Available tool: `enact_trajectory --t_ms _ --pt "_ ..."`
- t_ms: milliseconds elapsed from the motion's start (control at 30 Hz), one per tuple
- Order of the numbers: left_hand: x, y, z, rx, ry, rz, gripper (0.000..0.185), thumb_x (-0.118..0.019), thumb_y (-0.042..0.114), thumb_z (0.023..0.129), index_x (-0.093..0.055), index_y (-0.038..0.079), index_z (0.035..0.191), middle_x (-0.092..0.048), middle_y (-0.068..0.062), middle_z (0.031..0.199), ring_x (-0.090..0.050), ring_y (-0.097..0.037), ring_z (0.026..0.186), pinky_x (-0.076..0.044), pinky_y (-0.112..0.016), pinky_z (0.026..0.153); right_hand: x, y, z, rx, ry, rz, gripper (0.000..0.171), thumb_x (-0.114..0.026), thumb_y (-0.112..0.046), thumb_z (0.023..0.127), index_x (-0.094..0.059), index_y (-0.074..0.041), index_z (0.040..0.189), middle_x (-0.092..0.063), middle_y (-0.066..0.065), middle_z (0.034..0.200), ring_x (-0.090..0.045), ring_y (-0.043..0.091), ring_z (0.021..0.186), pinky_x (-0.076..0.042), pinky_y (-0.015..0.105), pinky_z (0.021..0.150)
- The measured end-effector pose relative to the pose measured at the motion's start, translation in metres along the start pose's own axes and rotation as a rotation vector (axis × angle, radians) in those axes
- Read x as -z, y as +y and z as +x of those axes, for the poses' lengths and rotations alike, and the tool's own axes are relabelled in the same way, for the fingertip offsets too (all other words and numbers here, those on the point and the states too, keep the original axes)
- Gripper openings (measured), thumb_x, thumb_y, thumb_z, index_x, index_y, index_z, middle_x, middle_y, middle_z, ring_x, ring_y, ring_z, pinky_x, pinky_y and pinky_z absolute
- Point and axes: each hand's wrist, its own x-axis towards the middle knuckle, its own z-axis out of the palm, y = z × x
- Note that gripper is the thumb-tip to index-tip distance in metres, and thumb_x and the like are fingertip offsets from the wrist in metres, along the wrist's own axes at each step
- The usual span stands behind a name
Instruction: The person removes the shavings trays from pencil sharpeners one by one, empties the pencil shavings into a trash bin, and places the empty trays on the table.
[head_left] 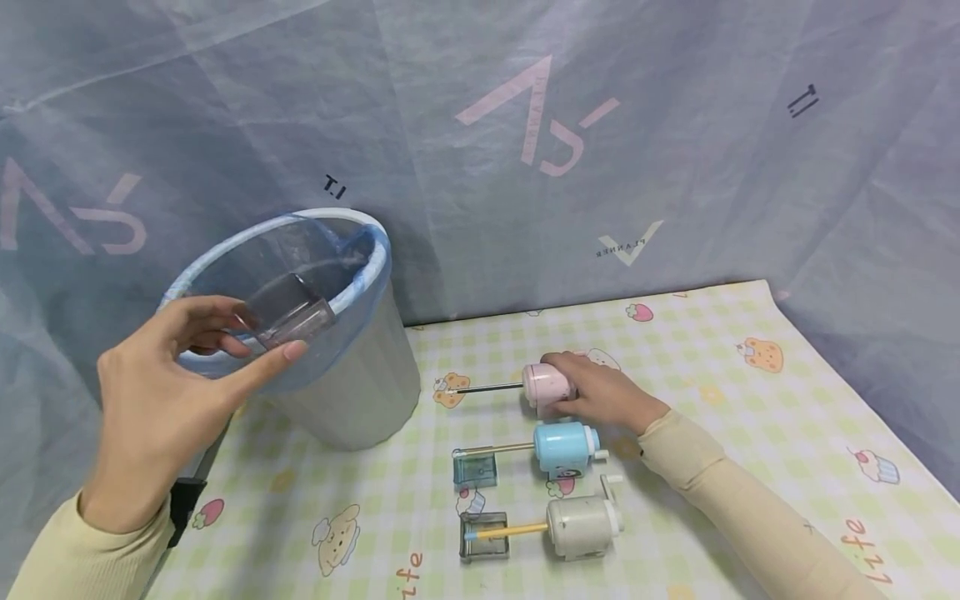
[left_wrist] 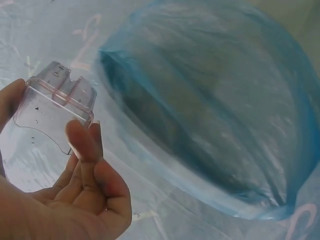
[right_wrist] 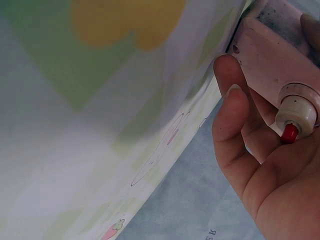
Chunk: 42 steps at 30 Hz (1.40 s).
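My left hand (head_left: 161, 392) pinches a clear plastic shavings drawer (head_left: 291, 315) between thumb and fingers, at the rim of a grey trash bin (head_left: 352, 404). In the left wrist view the drawer (left_wrist: 57, 97) is tilted, with a few dark specks on its walls. On the table, my right hand (head_left: 603, 393) grips a pink pencil sharpener (head_left: 542, 385), from which a dark pencil (head_left: 491, 387) sticks out to the left. In the right wrist view the fingers curl around the pink sharpener (right_wrist: 270, 55), whose dark-smudged drawer slot shows, and a red tip (right_wrist: 290, 133) pokes out of its white knob.
A blue liner (head_left: 352, 333) covers the bin's rim. Nearer me stand a blue sharpener (head_left: 561, 446) and a grey sharpener (head_left: 579, 527), each with a pencil inserted and its drawer lying at the left. A checked cloth (head_left: 675, 517) covers the table; a grey-blue curtain (head_left: 465, 208) hangs behind.
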Motion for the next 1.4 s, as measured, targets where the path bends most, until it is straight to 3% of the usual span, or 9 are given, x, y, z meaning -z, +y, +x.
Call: enact_trajectory --t_ms 200,433,633,833,967,1200,1400 --pt "-0.002 0.010 -0.006 -0.052 -0.015 -0.037 0.054 -0.104 0.019 0.067 -0.078 0.012 0.113 -0.070 0.023 0.089 -0.062 0.007 0.075 -0.042 -0.015 0.077 0.001 0.000 0.000 -0.003 -0.007 -0.002 0.062 -0.084 -0.026 0.093 -0.054 -0.012 0.146 -0.066 0.001 0.113 -0.061 0.017 0.092 -0.055 0.041 0.079" --pt "-0.010 0.015 -0.018 -0.094 -0.063 -0.038 0.054 -0.104 0.020 0.067 -0.078 0.015 0.113 -0.072 0.020 0.093 -0.063 0.007 0.078 -0.040 -0.012 0.063 0.002 -0.001 0.000 -0.009 -0.012 -0.002 0.062 -0.084 -0.027 0.094 -0.054 -0.012 0.145 -0.066 0.001 0.114 -0.062 0.017 0.093 -0.055 0.043 0.080" --pt "-0.021 0.016 -0.022 -0.118 -0.122 -0.081 0.054 -0.105 0.020 0.067 -0.077 0.014 0.113 -0.076 0.005 0.090 -0.067 0.008 0.081 -0.044 -0.010 0.076 0.002 -0.001 0.001 -0.008 -0.009 -0.011 0.062 -0.084 -0.027 0.093 -0.053 -0.013 0.146 -0.066 0.000 0.112 -0.061 0.017 0.093 -0.055 0.042 0.080" --pt "-0.028 0.016 -0.024 -0.137 -0.163 -0.093 0.055 -0.105 0.023 0.067 -0.076 0.017 0.113 -0.077 0.006 0.090 -0.067 0.012 0.081 -0.045 -0.009 0.075 0.000 0.000 0.000 -0.005 -0.015 -0.015 0.062 -0.084 -0.027 0.094 -0.053 -0.012 0.146 -0.066 0.000 0.111 -0.061 0.016 0.092 -0.055 0.041 0.079" --pt "-0.034 0.015 -0.026 -0.149 -0.190 -0.102 0.056 -0.105 0.023 0.067 -0.074 0.016 0.113 -0.078 0.008 0.089 -0.068 0.007 0.081 -0.045 -0.010 0.082 0.000 0.001 0.000 -0.011 -0.017 -0.018 0.062 -0.084 -0.027 0.094 -0.053 -0.013 0.147 -0.066 0.000 0.112 -0.062 0.017 0.093 -0.055 0.042 0.080" --pt "-0.043 0.012 -0.032 -0.157 -0.277 -0.028 0.057 -0.104 0.029 0.068 -0.072 0.018 0.114 -0.077 0.012 0.086 -0.074 -0.013 0.079 -0.048 -0.020 0.065 0.000 0.001 0.000 -0.018 -0.017 -0.016 0.063 -0.084 -0.027 0.094 -0.053 -0.014 0.146 -0.067 -0.001 0.111 -0.062 0.016 0.093 -0.055 0.042 0.080" --pt "-0.053 0.010 -0.036 -0.152 -0.355 -0.025 0.055 -0.103 0.024 0.069 -0.069 0.017 0.112 -0.077 0.012 0.087 -0.076 -0.014 0.080 -0.051 -0.027 0.065 0.000 0.000 0.001 -0.020 -0.018 -0.012 0.062 -0.085 -0.027 0.094 -0.054 -0.013 0.146 -0.067 -0.001 0.112 -0.062 0.015 0.092 -0.055 0.041 0.079"
